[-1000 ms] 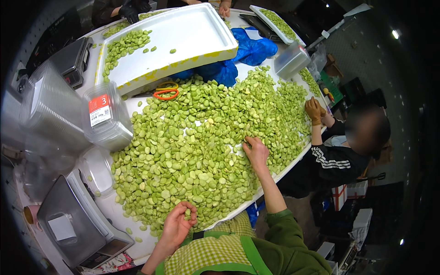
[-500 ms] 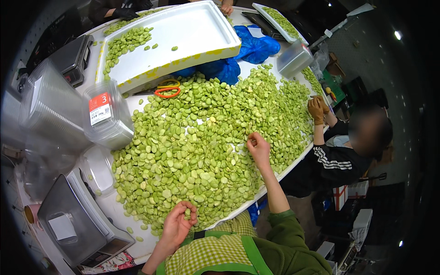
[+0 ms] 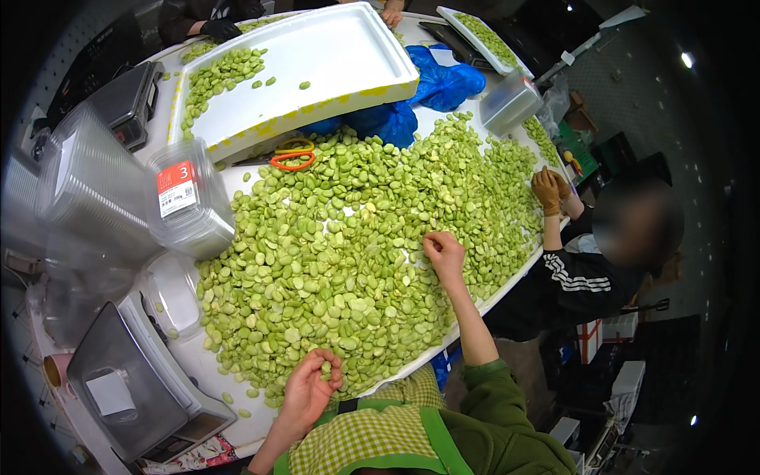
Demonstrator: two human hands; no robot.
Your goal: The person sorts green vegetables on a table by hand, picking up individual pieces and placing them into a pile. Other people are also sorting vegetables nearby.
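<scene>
Beans (image 3: pixel 317 277) along near bench (image 3: pixel 252 423) edge: likely light, firm, slippery; pinch flat faces. Left hand (image 3: pixel 311 388) curled, seemingly holding 1 bean (image 3: pixel 325 370); right hand (image 3: pixel 445 257) narrow, grip unclear.

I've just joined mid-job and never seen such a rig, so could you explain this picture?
No machine here: a person works bare-handed, seen from a fisheye camera on their head looking down; its lens bends straight edges. The left hand curls around what looks like a green bean; the right hand is over the bean pile, its grip unclear. Around the pile on the white table are scissors, clear tubs, a grey scale and a white foam tray. The gloved hands at right belong to someone else.
</scene>
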